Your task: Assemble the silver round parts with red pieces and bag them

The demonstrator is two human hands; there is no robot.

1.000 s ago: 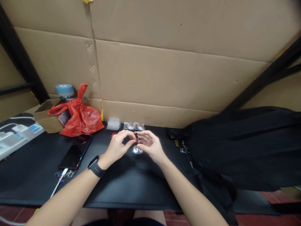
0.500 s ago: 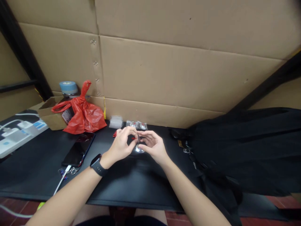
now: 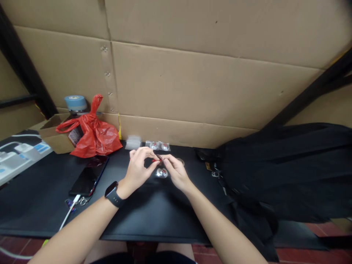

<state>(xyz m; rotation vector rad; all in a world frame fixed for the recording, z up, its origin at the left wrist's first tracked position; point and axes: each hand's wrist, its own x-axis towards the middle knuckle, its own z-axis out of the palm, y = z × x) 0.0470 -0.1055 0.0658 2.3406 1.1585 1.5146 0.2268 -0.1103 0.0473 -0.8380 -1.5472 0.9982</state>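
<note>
My left hand (image 3: pixel 141 164), with a dark watch on its wrist, pinches a small dark, round-edged piece with red on it (image 3: pixel 158 160). From the other side my right hand (image 3: pixel 176 172) grips the same piece between thumb and fingers. The fingers cover much of it, so its kind is unclear. On the black table just below the fingertips sits a shiny silver disc with a red mark (image 3: pixel 162 172). Part of a pale round rim (image 3: pixel 180 161) shows behind my right hand.
Two bagged silver discs (image 3: pixel 159 146) and a stack of clear packets (image 3: pixel 133 142) lie along the cardboard wall. To the left are a red plastic bag (image 3: pixel 96 135), a phone on a cable (image 3: pixel 89 176) and a power strip (image 3: pixel 24 152). A black bag (image 3: pixel 288 172) fills the right.
My right hand's fingers have closed in from a looser, spread grip. The held piece has turned from upright to tilted, and the silver disc below shows more fully. The view has shifted slightly.
</note>
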